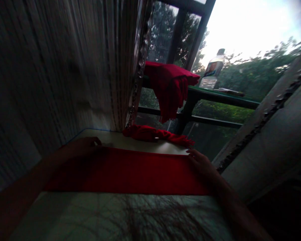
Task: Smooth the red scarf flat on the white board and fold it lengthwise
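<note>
Dark strands hang nearest, in front of the pale counter. Next comes the red cloth, spread flat as a long band across the counter. The hands are well apart at its far edge — the left hand toward one end with fingers curled, the right hand at the far right corner with fingers bent. Whether either pinches the fabric, I cannot tell. Past the cloth, a bunched red scarf lies along the counter's back. Farther off, a fringed scarf drapes over a ledge bearing a bottle — trees beyond.
</note>
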`<state>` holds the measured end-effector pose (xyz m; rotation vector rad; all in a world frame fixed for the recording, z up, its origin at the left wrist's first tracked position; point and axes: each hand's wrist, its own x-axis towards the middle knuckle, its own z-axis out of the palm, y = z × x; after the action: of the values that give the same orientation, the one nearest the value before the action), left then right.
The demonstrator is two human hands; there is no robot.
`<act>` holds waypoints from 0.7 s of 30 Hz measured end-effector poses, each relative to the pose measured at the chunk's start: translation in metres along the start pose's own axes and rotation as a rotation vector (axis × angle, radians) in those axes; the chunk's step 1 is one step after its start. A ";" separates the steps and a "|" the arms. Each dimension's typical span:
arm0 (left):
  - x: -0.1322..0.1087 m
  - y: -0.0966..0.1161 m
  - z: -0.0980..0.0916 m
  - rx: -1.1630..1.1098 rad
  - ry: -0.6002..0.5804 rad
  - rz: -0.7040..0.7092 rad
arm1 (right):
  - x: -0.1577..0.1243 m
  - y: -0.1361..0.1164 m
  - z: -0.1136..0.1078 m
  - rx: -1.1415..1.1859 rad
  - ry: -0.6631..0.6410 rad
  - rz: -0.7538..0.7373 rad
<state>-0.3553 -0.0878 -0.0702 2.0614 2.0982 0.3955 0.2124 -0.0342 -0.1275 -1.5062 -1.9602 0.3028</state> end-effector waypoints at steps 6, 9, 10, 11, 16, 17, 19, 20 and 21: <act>-0.008 0.005 -0.008 0.029 -0.106 -0.002 | 0.003 0.012 0.000 0.007 -0.009 0.007; -0.009 0.008 -0.009 0.023 -0.113 0.028 | 0.003 0.012 -0.001 -0.004 -0.005 -0.004; -0.010 0.009 -0.009 0.019 -0.112 0.040 | 0.003 0.011 -0.001 -0.009 -0.004 -0.004; -0.009 0.009 -0.009 0.016 -0.110 0.049 | 0.003 0.011 -0.002 -0.012 -0.004 0.000; -0.008 0.008 -0.007 0.017 -0.098 0.047 | 0.002 0.013 -0.004 -0.011 -0.025 0.057; -0.007 0.008 -0.006 0.021 -0.095 0.045 | 0.001 0.013 -0.004 -0.010 -0.031 0.066; -0.006 0.008 -0.005 0.031 -0.091 0.046 | 0.001 0.014 -0.005 -0.008 -0.039 0.078; -0.006 0.008 -0.005 0.034 -0.091 0.047 | 0.001 0.014 -0.005 -0.009 -0.042 0.082; -0.006 0.008 -0.006 0.037 -0.092 0.047 | 0.001 0.014 -0.006 -0.011 -0.042 0.085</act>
<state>-0.3497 -0.0943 -0.0629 2.1102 2.0223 0.2647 0.2265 -0.0305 -0.1302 -1.6051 -1.9366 0.3637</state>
